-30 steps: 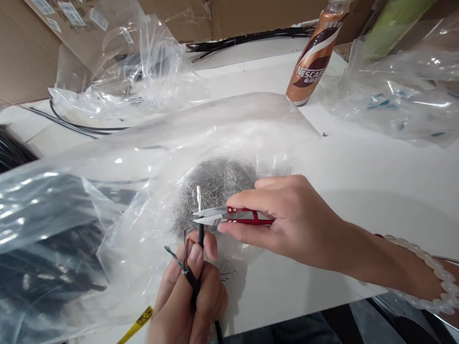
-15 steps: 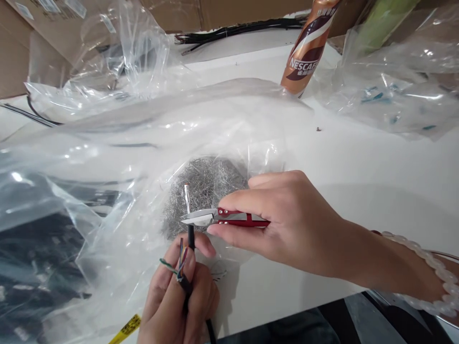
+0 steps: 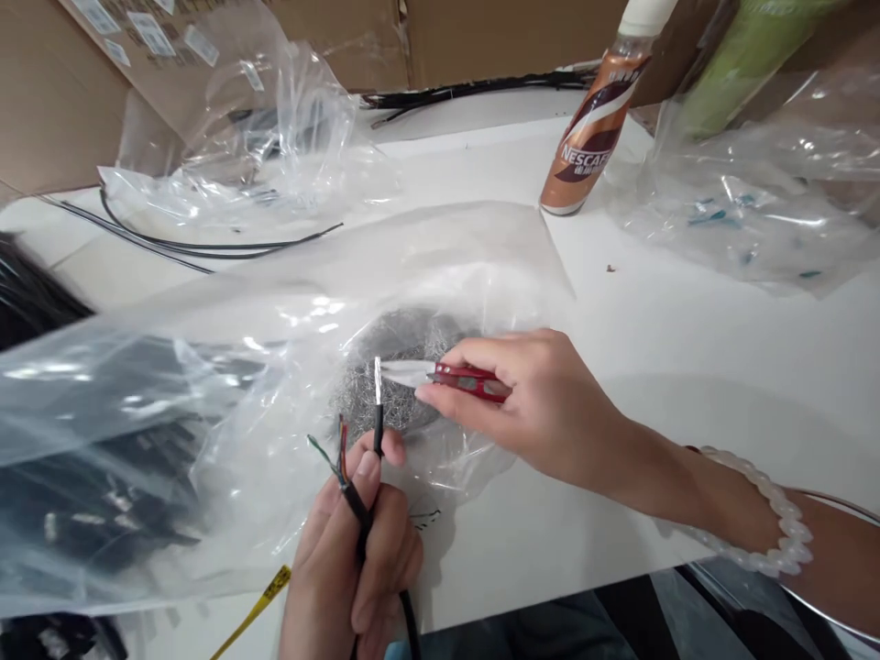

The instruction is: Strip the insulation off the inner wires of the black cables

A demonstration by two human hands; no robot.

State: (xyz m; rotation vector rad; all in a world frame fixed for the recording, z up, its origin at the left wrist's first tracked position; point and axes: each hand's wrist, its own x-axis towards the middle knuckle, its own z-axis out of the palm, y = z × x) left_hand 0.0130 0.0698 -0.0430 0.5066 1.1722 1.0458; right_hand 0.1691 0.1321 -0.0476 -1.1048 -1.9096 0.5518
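My left hand [image 3: 371, 541] is closed around a black cable [image 3: 355, 502]. One end of it shows green, red and other thin coloured wires fanned out; the other black end stands upright past my fingertips, with a bare silvery foil core [image 3: 378, 380]. My right hand [image 3: 529, 390] grips small red thread snips [image 3: 471, 380] between thumb and fingers. The blades point left, and their tips are at the top part of the foil core. Behind the blades, a heap of fine silvery wire scraps [image 3: 412, 353] lies in a clear plastic bag [image 3: 467, 243].
A brown Nescafé bottle [image 3: 588, 137] stands at the back right, beside another clear bag [image 3: 742, 211]. Black cables [image 3: 226, 247] lie at the left. A yellow tie [image 3: 254, 610] sits near the front edge. Cardboard boxes [image 3: 481, 41] line the back.
The snips have moved up from the base of the foil core, near the black jacket, to near its tip. The view has shifted, showing more of the left side.
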